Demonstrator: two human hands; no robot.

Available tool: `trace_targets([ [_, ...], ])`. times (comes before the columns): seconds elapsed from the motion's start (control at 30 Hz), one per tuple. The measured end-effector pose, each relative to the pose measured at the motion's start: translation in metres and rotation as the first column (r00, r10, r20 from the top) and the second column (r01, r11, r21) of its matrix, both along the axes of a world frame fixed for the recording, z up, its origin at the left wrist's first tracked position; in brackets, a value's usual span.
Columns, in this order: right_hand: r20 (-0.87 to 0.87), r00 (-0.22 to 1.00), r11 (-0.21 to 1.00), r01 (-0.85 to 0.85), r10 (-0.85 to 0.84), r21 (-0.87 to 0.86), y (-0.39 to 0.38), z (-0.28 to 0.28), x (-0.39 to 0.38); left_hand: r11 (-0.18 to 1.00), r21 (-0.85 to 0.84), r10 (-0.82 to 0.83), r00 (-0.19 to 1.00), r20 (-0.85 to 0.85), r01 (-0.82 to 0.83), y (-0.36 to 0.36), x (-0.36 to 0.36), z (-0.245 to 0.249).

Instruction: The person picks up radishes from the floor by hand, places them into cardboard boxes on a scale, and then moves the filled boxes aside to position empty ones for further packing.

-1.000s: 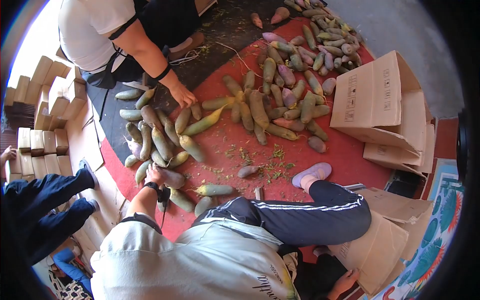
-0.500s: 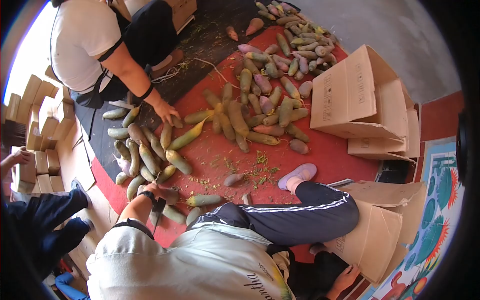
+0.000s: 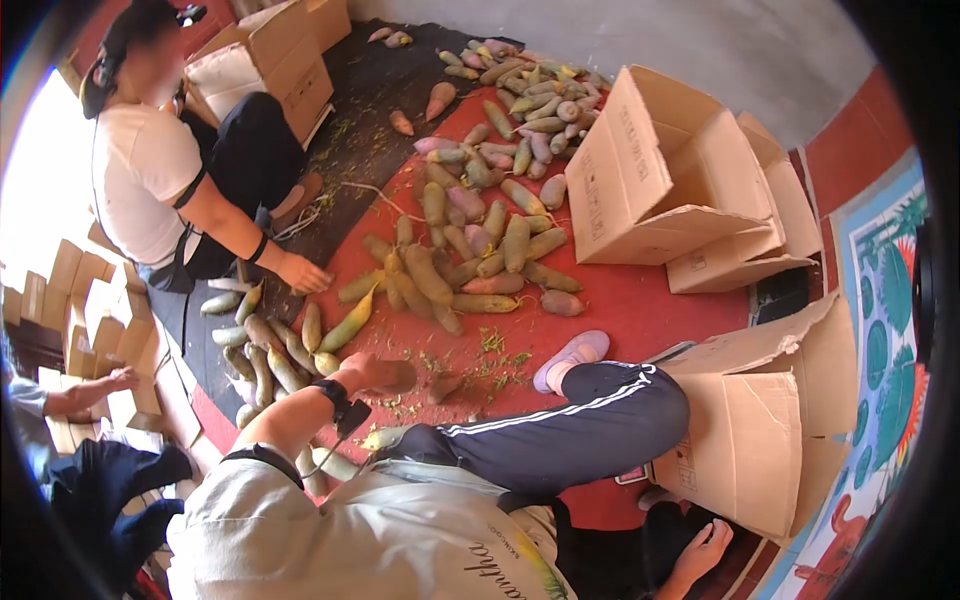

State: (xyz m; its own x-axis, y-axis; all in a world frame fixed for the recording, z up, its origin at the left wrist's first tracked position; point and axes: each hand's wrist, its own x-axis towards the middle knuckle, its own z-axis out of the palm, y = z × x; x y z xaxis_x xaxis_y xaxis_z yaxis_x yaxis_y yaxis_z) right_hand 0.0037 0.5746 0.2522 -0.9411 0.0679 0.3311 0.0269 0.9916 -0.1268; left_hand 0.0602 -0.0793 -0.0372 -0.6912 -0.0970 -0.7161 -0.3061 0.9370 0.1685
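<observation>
My left hand (image 3: 360, 374), with a dark band on its wrist, reaches over the red mat, closed round a brownish radish (image 3: 393, 376) blurred by motion. Just beyond its end is another blurred radish (image 3: 443, 387). A row of long green radishes (image 3: 288, 372) lies behind that hand, and a pale one (image 3: 388, 437) sits beside my leg. My right hand (image 3: 708, 545) rests low at the right, fingers apart, holding nothing that I can see, close to a cardboard box (image 3: 745, 440).
A large heap of green and purple radishes (image 3: 545, 110) covers the far mat. Open cardboard boxes (image 3: 620, 170) stand at right. Opposite, a co-worker's hand (image 3: 303, 273) hangs by the radish row. Another person's hand (image 3: 122, 379) is near stacked boxes (image 3: 95, 310) at left.
My left hand has moved right, away from the radish row, with a radish in it. The co-worker's hand has come off a radish. My right hand's fingers have shifted; the view has turned slightly.
</observation>
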Motion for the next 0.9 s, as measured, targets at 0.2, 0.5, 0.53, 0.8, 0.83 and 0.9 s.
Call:
trace_targets([
  [0.2,-0.063,0.998,0.994,-0.037,0.031,-0.103,-0.003,0.008,0.002,0.851,0.418,0.42,0.889,-0.181,-0.317,0.075,-0.114,0.208],
  [0.5,-0.065,0.969,0.797,-0.232,0.237,-0.557,-0.124,0.103,-0.039,0.196,0.98,0.306,0.947,-0.097,0.037,0.186,-0.166,0.354],
  [0.53,-0.07,0.945,0.659,-0.275,0.32,-0.7,-0.137,0.113,-0.045,0.134,0.985,0.235,0.963,-0.134,0.105,0.2,-0.169,0.355],
  [0.8,-0.005,0.88,0.23,-0.13,0.476,-0.964,-0.125,0.107,-0.032,-0.001,0.982,-0.124,0.974,-0.188,0.189,0.284,-0.167,0.363],
  [0.83,-0.007,0.881,0.236,-0.134,0.473,-0.962,-0.129,0.112,-0.026,-0.007,0.981,-0.126,0.973,-0.194,0.195,0.292,-0.168,0.361],
  [0.9,-0.108,0.956,0.353,-0.204,0.273,-0.913,-0.135,0.128,-0.012,-0.075,0.975,-0.206,0.954,-0.219,0.208,0.306,-0.174,0.358],
])
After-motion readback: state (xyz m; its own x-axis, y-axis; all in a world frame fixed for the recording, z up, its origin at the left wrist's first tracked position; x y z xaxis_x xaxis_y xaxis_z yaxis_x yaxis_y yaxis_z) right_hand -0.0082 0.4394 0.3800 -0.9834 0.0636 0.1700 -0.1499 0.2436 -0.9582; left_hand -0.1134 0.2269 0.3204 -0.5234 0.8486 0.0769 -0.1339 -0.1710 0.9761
